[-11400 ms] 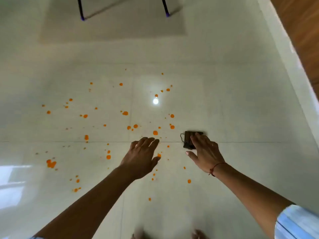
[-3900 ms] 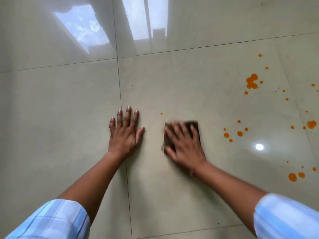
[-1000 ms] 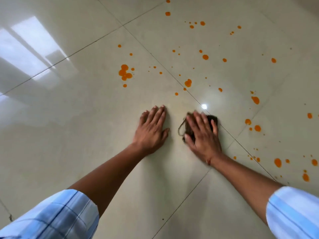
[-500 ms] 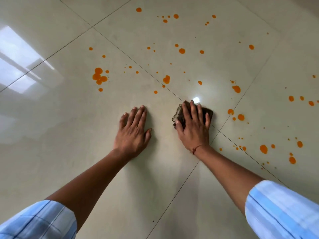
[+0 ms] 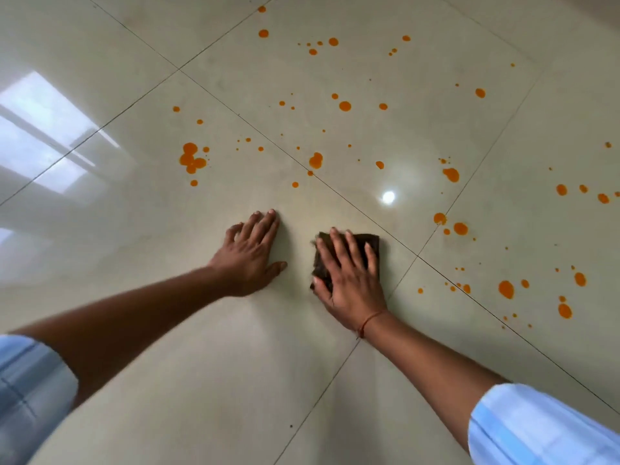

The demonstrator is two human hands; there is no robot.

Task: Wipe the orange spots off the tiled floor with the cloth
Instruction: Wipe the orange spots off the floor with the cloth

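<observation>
Orange spots (image 5: 345,106) dot the glossy cream tiled floor (image 5: 235,380) as I look down over both arms, mid-clean. I press my right hand (image 5: 352,280) flat on the dark brown cloth (image 5: 370,243), fingers spread wide and not curled around it; the cloth lies pinned between palm and tile, just on the near side of a grout line. I rest my left hand (image 5: 250,260) just beside it, open, palm down on bare tile and holding nothing, apparently as a brace.

By my reading, the job is at an early to middle stage. The tile under and nearer than both hands shows no orange at all, apart from one tiny dark speck low in the view. Most of the mess remains ahead and to the right: a cluster of blotches (image 5: 191,158) beyond the left hand, a larger drop (image 5: 315,160) near the grout line ahead of the cloth, a pair (image 5: 460,228) to the right of the cloth, and a scatter running to the far right edge (image 5: 506,289). A bright lamp reflection (image 5: 388,197) sits between cloth and spots. The cloth touches none of the visible spots at this moment.
</observation>
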